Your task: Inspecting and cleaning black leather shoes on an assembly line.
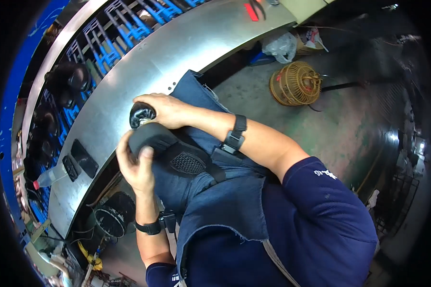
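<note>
Over my lap lies a dark grey shoe sole (pixel 151 136) with a rounded end and a mesh-textured patch toward my body. My left hand (pixel 135 165) grips its rounded end, thumb on top and fingers round the outer edge. Just beyond it, a glossy black rounded piece (pixel 142 114), like the toe of a shoe, sits under my right hand (pixel 169 111). The right fingers curl round this piece, and its lower side is hidden. Sole and glossy piece meet closely; whether they are joined, I cannot tell. A denim apron (pixel 225 205) covers my lap.
A curved metal bench (pixel 177 45) runs in front of me, holding a black phone-like slab (pixel 85 158), a clear bottle (pixel 50 176) and a red-handled tool (pixel 251 12). Behind it stand blue racks (pixel 105 52) with glossy black shoes (pixel 72 76). A wicker basket (pixel 294 83) sits right; a black bucket (pixel 112 217) lower left.
</note>
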`<state>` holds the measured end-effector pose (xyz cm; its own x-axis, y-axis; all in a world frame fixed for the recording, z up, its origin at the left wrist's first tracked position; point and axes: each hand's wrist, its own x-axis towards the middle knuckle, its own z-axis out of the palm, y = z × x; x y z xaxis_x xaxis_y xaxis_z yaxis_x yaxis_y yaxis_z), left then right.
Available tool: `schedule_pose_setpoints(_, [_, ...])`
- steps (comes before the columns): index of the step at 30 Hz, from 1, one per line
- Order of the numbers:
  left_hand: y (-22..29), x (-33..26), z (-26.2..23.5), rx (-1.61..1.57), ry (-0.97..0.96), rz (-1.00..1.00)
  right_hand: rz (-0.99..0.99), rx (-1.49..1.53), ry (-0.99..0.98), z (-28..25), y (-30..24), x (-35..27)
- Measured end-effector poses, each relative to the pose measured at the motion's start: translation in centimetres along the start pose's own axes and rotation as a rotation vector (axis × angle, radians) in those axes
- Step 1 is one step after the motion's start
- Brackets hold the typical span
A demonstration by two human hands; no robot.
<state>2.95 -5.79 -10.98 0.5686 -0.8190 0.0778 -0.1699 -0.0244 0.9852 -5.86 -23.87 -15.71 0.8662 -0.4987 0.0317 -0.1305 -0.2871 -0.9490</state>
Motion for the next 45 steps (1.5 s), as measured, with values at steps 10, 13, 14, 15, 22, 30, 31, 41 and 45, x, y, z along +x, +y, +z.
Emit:
schedule_pose_setpoints(10, [0.6, -0.7, 0.3, 0.052, 0.039, 0.103, -0.038, 0.273, 0.15, -2.4, -2.5, -5.8])
schedule_pose_setpoints(13, [-0.4, 1.5, -0.3, 0.019, 0.061, -0.012, -0.042, 0.122, 0.121, -1.3, -4.2, -6.0])
schedule_pose_setpoints(14, [-0.8, 1.8, -0.4, -0.014, 0.051, -0.065, 0.023, 0.08, 0.148, -0.6, -4.8, -5.8])
schedule_pose_setpoints(15, [-1.0, 2.2, -0.4, -0.047, 0.04, -0.119, 0.059, 0.022, 0.155, -0.3, -5.0, -5.3])
schedule_pose_setpoints(22, [-1.0, 3.6, 0.7, -0.119, 0.066, -0.199, 0.059, 0.282, 0.214, 0.4, -2.8, -4.2])
schedule_pose_setpoints(30, [-0.7, 6.3, -0.4, 0.593, -0.017, 0.108, 0.064, 0.152, 0.293, -1.2, -3.7, -1.3])
schedule_pose_setpoints(31, [-1.0, 6.3, -0.4, 0.57, 0.013, 0.138, -0.043, 0.126, 0.219, -1.6, -3.1, -0.6])
schedule_pose_setpoints(41, [-3.9, -4.6, 1.4, 0.055, 0.013, -0.052, -0.011, 0.447, -0.434, -1.3, -3.2, 4.0])
schedule_pose_setpoints(45, [-3.0, -7.6, 0.8, -0.053, -0.185, -0.515, -0.386, 0.205, -0.147, -1.1, -8.0, -1.9])
